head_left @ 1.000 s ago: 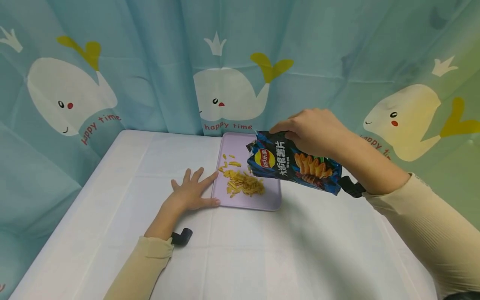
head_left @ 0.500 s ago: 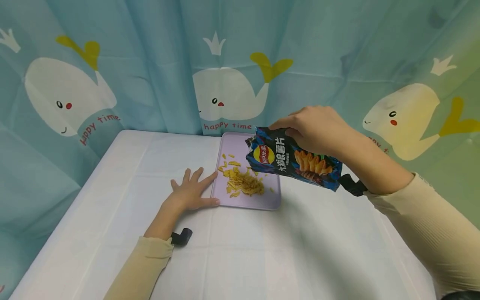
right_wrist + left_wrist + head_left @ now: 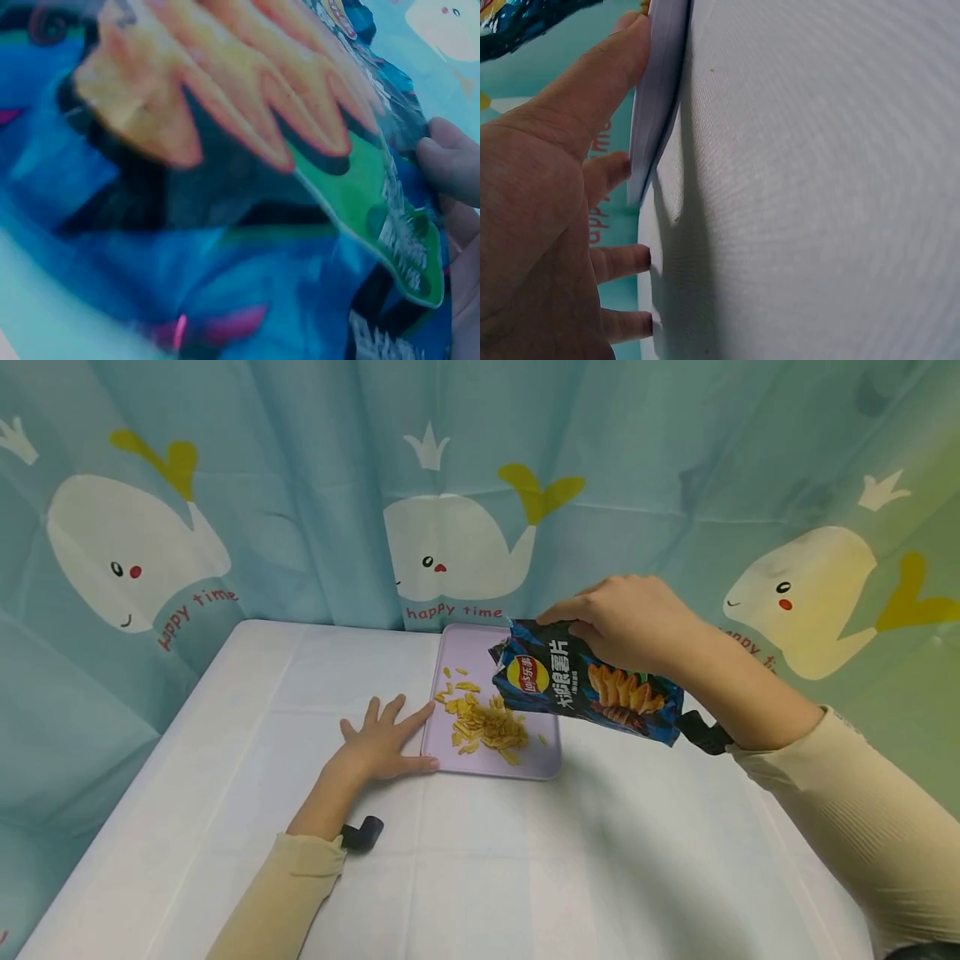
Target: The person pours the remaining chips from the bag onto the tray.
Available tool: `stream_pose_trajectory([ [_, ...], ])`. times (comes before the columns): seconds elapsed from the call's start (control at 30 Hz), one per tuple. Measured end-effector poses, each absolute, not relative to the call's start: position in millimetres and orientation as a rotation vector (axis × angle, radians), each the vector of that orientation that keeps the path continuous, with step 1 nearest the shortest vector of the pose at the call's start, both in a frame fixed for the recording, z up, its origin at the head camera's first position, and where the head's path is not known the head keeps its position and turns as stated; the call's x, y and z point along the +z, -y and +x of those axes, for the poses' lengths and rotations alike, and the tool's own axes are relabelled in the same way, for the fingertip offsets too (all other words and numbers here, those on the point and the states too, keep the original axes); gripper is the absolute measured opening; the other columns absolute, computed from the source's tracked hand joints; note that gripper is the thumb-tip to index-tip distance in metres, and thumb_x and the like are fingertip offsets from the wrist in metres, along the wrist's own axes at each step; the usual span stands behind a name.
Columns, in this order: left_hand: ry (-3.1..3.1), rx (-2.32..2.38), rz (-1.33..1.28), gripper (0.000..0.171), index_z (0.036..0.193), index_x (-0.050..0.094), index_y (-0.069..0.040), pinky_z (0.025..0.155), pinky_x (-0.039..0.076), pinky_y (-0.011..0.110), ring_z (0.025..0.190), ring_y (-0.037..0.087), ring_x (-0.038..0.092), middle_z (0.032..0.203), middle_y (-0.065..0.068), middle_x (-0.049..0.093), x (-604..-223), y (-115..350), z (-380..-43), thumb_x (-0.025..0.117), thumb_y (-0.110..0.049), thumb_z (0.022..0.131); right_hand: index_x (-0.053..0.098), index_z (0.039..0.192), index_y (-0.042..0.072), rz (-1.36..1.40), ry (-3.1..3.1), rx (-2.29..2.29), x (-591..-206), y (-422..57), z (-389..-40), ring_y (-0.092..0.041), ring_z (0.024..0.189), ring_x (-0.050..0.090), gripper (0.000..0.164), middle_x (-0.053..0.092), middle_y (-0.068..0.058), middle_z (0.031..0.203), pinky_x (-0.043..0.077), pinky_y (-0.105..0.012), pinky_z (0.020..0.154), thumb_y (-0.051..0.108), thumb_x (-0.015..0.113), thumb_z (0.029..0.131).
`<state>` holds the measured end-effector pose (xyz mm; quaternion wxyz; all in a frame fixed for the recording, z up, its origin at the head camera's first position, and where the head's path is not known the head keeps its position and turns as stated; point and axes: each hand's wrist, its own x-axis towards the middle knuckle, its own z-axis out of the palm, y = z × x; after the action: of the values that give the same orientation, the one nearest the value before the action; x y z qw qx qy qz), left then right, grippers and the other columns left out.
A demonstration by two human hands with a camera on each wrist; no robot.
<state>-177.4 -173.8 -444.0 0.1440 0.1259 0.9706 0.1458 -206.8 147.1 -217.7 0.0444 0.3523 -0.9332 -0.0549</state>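
Observation:
My right hand [image 3: 630,620] grips a dark blue bag of Lay's potato chips [image 3: 585,681] by its upper edge. Tilted on its side, the bag has its torn end pointing left over a lilac tray [image 3: 536,764]. Broken yellow chips [image 3: 487,727] lie in a heap on the tray, with loose pieces around it. With fingers spread, my left hand [image 3: 382,745] rests on the table and touches the tray's left edge with thumb and forefinger. The left wrist view shows the thumb against the tray's side [image 3: 654,105]. In the right wrist view the bag's printed front [image 3: 225,180] fills most of the picture.
A white cloth covers the table [image 3: 465,877]. Right behind the table's back edge hangs a blue curtain [image 3: 322,527] printed with white whales. Black wrist mounts are on both wrists.
The bag rose slightly, then dipped again in my right hand. More chip pieces now lie on the tray, some near its front and right. My left hand stays in place.

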Motion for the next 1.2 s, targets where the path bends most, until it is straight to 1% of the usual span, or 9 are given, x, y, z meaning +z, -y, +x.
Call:
stream_pose_trajectory([
  [0.27,-2.795,0.412,0.360,0.098,0.159,0.022,-0.034,0.098,0.007,0.087,0.148,0.056,0.002,0.165,0.021,0.014,-443.7,173.8,-176.2,0.062,-0.075,0.080,0.068,0.129,0.034,1.083,2.827,-0.138,-213.8,-149.4,-204.9,-0.016,0.051,0.046,0.039,0.074,-0.003,0.110,0.033,-0.030,0.044,0.011,0.061,0.097],
  [0.4,-2.798,0.410,0.361,0.098,0.159,0.022,-0.034,0.098,0.007,0.088,0.148,0.056,0.002,0.165,0.021,0.013,-444.5,173.7,-176.9,0.062,-0.075,0.080,0.068,0.129,0.034,1.080,2.806,-0.130,-212.1,-151.1,-204.1,-0.016,0.051,0.046,0.040,0.075,-0.003,0.102,0.033,-0.030,0.044,0.011,0.061,0.097],
  [0.63,-2.799,0.416,0.357,0.098,0.159,0.022,-0.034,0.098,0.006,0.088,0.148,0.057,0.002,0.165,0.021,0.013,-445.0,173.6,-176.9,0.062,-0.075,0.080,0.068,0.129,0.033,1.091,2.804,-0.116,-214.3,-151.4,-204.4,-0.015,0.054,0.048,0.039,0.074,-0.003,0.111,0.034,-0.030,0.045,0.011,0.061,0.098],
  [0.73,-2.797,0.418,0.355,0.097,0.159,0.022,-0.034,0.098,0.006,0.087,0.148,0.056,0.002,0.165,0.021,0.013,-445.1,173.5,-176.3,0.062,-0.074,0.080,0.068,0.128,0.034,1.077,2.799,-0.093,-216.2,-152.8,-204.6,-0.015,0.052,0.046,0.039,0.074,-0.002,0.109,0.033,-0.030,0.044,0.011,0.061,0.097],
  [0.83,-2.799,0.413,0.361,0.097,0.160,0.022,-0.034,0.098,0.007,0.088,0.148,0.056,0.002,0.165,0.021,0.013,-445.7,173.2,-176.4,0.062,-0.075,0.081,0.068,0.128,0.034,1.050,2.813,-0.054,-220.6,-157.0,-204.0,-0.014,0.050,0.044,0.039,0.074,-0.002,0.092,0.031,-0.030,0.043,0.011,0.060,0.098],
  [0.93,-2.795,0.411,0.359,0.098,0.159,0.021,-0.035,0.098,0.006,0.087,0.148,0.056,0.002,0.165,0.020,0.013,-445.5,173.2,-175.7,0.063,-0.075,0.080,0.067,0.130,0.034,0.983,2.836,0.042,-228.5,-166.4,-203.4,-0.015,0.045,0.039,0.039,0.062,0.000,0.069,0.028,-0.029,0.044,0.012,0.059,0.099],
  [1.0,-2.795,0.414,0.362,0.098,0.160,0.021,-0.034,0.098,0.006,0.088,0.148,0.056,0.002,0.165,0.021,0.013,-445.7,173.2,-176.2,0.062,-0.075,0.080,0.066,0.131,0.033,0.933,2.836,0.138,-235.5,-176.3,-203.1,-0.015,0.045,0.038,0.038,0.056,0.002,0.062,0.029,-0.030,0.046,0.013,0.059,0.099],
  [1.07,-2.794,0.417,0.362,0.098,0.160,0.021,-0.034,0.098,0.006,0.088,0.148,0.057,0.001,0.165,0.021,0.013,-445.6,173.3,-176.9,0.062,-0.074,0.080,0.066,0.132,0.030,0.912,2.781,0.267,-245.7,-188.3,-204.2,-0.015,0.046,0.040,0.038,0.061,0.002,0.065,0.031,-0.030,0.047,0.011,0.060,0.099],
  [1.2,-2.789,0.414,0.358,0.098,0.160,0.021,-0.034,0.098,0.006,0.088,0.147,0.057,0.001,0.165,0.021,0.013,-445.2,173.1,-178.2,0.062,-0.075,0.081,0.069,0.129,0.021,0.857,2.616,0.585,-275.2,-213.2,-205.2,-0.016,0.059,0.061,0.037,0.075,-0.008,0.088,0.041,-0.025,0.051,0.005,0.062,0.096],
])
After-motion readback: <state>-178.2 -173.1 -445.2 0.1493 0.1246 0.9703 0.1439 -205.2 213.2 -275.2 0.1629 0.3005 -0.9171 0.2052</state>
